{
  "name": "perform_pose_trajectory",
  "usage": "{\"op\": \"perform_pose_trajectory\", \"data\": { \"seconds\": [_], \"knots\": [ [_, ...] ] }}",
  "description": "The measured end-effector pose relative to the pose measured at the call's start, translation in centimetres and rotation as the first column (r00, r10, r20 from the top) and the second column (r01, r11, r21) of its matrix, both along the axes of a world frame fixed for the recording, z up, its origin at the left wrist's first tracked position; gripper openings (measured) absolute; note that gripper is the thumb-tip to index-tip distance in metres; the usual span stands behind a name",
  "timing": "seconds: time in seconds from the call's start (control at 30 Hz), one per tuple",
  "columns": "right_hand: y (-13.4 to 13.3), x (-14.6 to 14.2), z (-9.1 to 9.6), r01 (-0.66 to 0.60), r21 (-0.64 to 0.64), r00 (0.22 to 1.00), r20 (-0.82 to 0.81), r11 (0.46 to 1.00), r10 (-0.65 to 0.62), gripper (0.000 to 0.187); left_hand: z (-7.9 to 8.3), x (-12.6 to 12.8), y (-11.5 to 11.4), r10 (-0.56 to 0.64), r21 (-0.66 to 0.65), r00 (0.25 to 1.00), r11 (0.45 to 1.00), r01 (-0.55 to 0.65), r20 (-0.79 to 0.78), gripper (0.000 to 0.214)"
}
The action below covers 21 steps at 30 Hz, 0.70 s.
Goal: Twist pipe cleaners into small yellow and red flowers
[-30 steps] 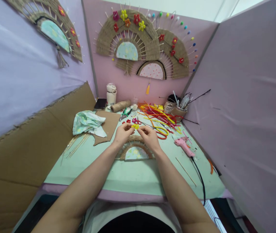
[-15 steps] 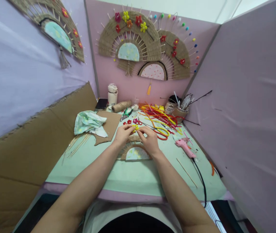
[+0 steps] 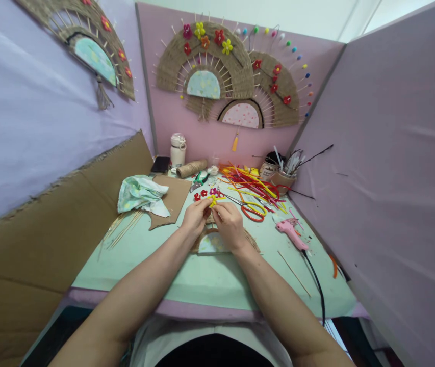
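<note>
My left hand (image 3: 195, 216) and my right hand (image 3: 228, 222) meet over the middle of the green table (image 3: 156, 260). Both pinch a small yellow pipe-cleaner flower (image 3: 213, 201) between their fingertips. Under the hands lies a half-round jute fan piece (image 3: 206, 243) with a pale patterned centre, mostly covered by my right wrist. Small red and pink pipe-cleaner flowers (image 3: 204, 193) lie just beyond my fingers.
A heap of red, yellow and orange pipe cleaners (image 3: 253, 186) and scissors (image 3: 251, 209) lie right of the hands. A pink glue gun (image 3: 289, 232) with a black cord is at the right. Cloth (image 3: 141, 194), cardboard (image 3: 169, 199), skewers (image 3: 122, 229), twine spool (image 3: 191, 168), cup (image 3: 178, 149) and tool pot (image 3: 284, 176) stand behind.
My hands have drawn closer together around the yellow flower, and my right hand has shifted left over the fan piece. The camera has tilted slightly.
</note>
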State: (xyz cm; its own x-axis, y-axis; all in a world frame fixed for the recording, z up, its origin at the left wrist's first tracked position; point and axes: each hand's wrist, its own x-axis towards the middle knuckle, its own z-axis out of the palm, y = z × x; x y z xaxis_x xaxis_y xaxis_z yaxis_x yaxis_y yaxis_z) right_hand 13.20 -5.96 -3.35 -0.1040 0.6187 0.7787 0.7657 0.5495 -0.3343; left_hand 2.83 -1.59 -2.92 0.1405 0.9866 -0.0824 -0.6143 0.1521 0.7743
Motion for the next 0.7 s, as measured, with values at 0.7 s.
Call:
{"op": "perform_pose_trajectory", "data": {
  "seconds": [0.7],
  "knots": [
    [0.3, 1.3, 0.8, -0.071, -0.112, 0.877, -0.481, 0.991, 0.008, 0.019, 0.4, -0.4, 0.1, -0.009, 0.042, 0.993, 0.999, 0.014, -0.117, 0.025]
  ]
}}
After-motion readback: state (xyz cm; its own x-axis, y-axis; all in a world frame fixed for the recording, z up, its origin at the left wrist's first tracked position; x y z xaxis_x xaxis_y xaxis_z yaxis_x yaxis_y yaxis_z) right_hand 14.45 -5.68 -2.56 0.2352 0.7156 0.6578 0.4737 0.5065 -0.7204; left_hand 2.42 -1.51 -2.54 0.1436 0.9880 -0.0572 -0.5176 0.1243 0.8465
